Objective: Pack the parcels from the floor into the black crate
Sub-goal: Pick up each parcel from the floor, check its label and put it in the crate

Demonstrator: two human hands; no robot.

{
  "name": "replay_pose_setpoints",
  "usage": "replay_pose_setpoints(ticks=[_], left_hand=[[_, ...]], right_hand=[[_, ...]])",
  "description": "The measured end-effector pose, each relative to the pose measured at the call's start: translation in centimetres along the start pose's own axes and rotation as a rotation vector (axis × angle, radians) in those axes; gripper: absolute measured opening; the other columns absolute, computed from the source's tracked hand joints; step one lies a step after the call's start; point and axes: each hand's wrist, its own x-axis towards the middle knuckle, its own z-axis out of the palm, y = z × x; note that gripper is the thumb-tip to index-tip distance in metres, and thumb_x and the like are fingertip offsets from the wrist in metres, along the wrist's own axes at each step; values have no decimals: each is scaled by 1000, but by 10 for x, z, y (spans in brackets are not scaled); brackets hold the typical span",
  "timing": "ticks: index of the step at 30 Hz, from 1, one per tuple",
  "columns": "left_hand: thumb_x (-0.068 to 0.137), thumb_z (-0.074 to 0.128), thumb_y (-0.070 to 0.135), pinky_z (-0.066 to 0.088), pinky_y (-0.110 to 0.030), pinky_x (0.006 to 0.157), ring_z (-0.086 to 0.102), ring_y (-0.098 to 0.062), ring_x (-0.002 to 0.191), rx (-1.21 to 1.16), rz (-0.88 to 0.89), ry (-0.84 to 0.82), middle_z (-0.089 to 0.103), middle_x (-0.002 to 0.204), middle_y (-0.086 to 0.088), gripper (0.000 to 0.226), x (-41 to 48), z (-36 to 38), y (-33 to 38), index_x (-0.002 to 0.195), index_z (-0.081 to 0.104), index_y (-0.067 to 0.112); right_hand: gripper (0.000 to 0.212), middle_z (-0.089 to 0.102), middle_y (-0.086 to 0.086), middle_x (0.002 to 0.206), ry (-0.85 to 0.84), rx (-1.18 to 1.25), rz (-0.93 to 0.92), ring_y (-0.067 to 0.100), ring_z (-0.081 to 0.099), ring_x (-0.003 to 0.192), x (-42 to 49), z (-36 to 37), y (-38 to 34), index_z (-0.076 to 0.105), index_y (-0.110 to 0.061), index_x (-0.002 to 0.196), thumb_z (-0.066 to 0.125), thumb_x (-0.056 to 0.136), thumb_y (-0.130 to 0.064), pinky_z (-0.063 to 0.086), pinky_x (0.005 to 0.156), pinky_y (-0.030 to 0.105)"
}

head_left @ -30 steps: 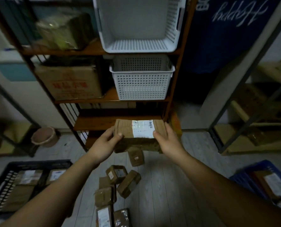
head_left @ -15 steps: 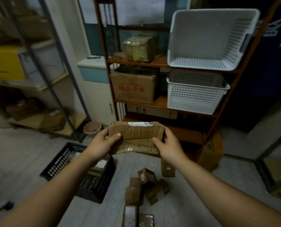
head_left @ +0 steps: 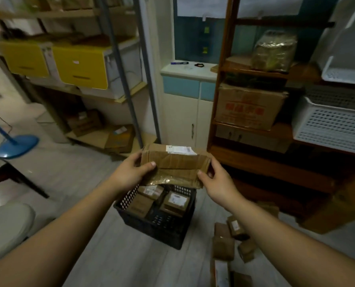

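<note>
one parcel [head_left: 173,162], two hands [head_left: 129,174] [head_left: 219,186], one crate [head_left: 162,230]

Single head camera, facing forward-down, near above black crate [head_left: 154,227].

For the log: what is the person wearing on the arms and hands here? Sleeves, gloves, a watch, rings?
Nothing worn shows. The left hand and right hand are bare, with no gloves and no rings visible. Both forearms are uncovered up to the picture's edge: no sleeves, watch, bands or cables.

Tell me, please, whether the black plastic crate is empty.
Not empty: several brown cardboard parcels lie inside the black plastic crate, its bottom partly bare.
</note>
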Motion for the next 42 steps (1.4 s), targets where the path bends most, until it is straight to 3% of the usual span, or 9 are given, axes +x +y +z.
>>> replay_pose_setpoints(ticks=[7,12,19,23,26,31,34,36,42], left_hand=[[91,52,41,48,-35,88,53,-15,111,-45,-72,70,51,128,4,50,81,-45,-20,138,40,30],[89,60,28,45,-29,87,51,-19,116,22,-69,75,50,133,0,61,134,-88,-32,143,33,27],[90,56,34,44,-35,95,47,-20,119,116,-112,-109,40,144,0,66,208,-126,-71,148,24,29],[92,53,31,43,-44,101,43,-28,128,179,-120,-213,38,145,-3,64,257,-132,-105,148,21,29],[92,55,24,41,-33,98,45,-18,119,274,-102,-350,43,129,4,55,279,-136,-140,143,33,23],[93,53,13,42,-26,88,53,-13,107,368,-129,-434,53,110,6,34,307,-123,-210,126,52,22],[94,51,12,45,-24,89,53,-7,98,406,-92,-432,56,115,5,30,329,-99,-268,123,57,17],[96,48,15,50,-18,78,54,0,84,424,-121,-456,58,97,10,25,341,-77,-312,119,57,19],[98,46,21,48,-18,85,57,-4,95,473,-154,-630,60,120,2,29,377,-8,-447,125,53,26]], right_hand=[[57,48,-2,135,70,33,101,11,52,105,89,48,2,32,-26,142,56,92,-37,49,78,23],[58,46,-5,133,40,2,142,16,48,121,153,96,6,30,-27,143,58,93,-34,43,100,33],[46,51,-10,118,80,-29,170,10,52,112,196,145,23,39,-25,139,53,96,-24,44,88,21],[50,53,-15,121,198,-17,250,8,52,116,206,180,51,37,-34,137,57,93,-20,45,98,29],[53,56,-17,119,269,-20,305,5,52,115,211,210,73,38,-45,125,62,89,-14,45,96,27],[53,49,-10,134,293,-125,407,12,48,124,231,247,142,41,-41,131,66,85,-28,43,104,41],[69,44,-5,139,257,-135,408,16,46,126,247,259,202,28,-48,140,65,84,-32,43,103,46],[85,34,0,146,266,-144,435,20,42,130,258,265,245,11,-47,147,65,83,-31,42,105,48],[87,15,2,153,234,-246,428,21,32,135,290,286,392,1,-32,151,62,90,-22,28,107,27]])
